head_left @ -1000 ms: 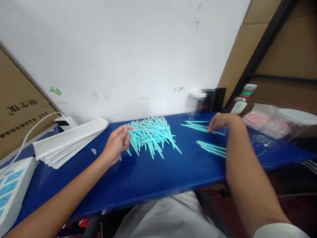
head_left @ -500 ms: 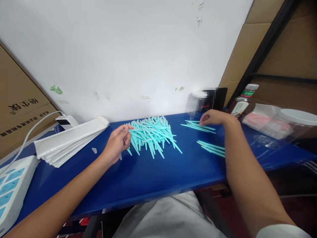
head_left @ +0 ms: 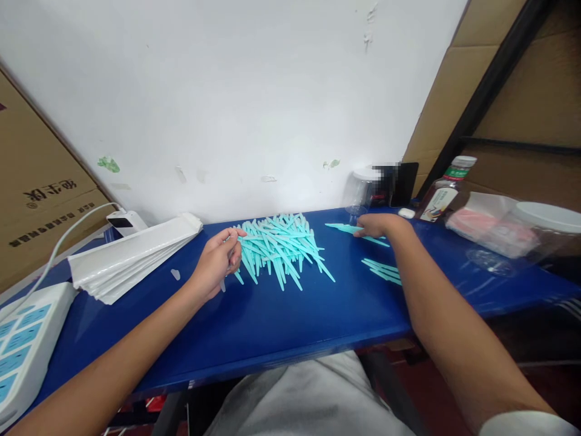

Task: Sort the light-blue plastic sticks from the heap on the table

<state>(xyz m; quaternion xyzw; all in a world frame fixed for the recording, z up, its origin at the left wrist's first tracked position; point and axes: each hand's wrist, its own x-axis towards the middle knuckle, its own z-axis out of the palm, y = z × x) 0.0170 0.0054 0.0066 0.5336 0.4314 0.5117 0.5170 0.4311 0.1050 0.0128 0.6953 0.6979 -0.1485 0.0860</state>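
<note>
A heap of flat, tapered turquoise plastic sticks (head_left: 281, 245) lies against the wall side of the blue table. At its left edge my left hand (head_left: 218, 260) is closed, fingers curled; whatever it holds is hidden, though a pale, translucent tip (head_left: 222, 284) shows below it. Off to the right, my right hand (head_left: 376, 225) has its fingers closed around a small bunch of turquoise sticks (head_left: 340, 227), which poke out to the left and below. Nearer me, several more turquoise sticks (head_left: 381, 270) lie fanned beside my right forearm.
White plastic sleeves (head_left: 136, 257) and a power strip (head_left: 34, 345) lie left. A small pale piece (head_left: 175, 274) rests beside the sleeves. Clear jars, including one by the wall (head_left: 358, 194), a bottle (head_left: 442, 191) and a pink-filled bag (head_left: 490, 227) stand right.
My right hand has moved slightly left and lower over the small bunch, whose spread sticks are now gathered closer together. A white cap has come into view behind it. My left hand stays put.
</note>
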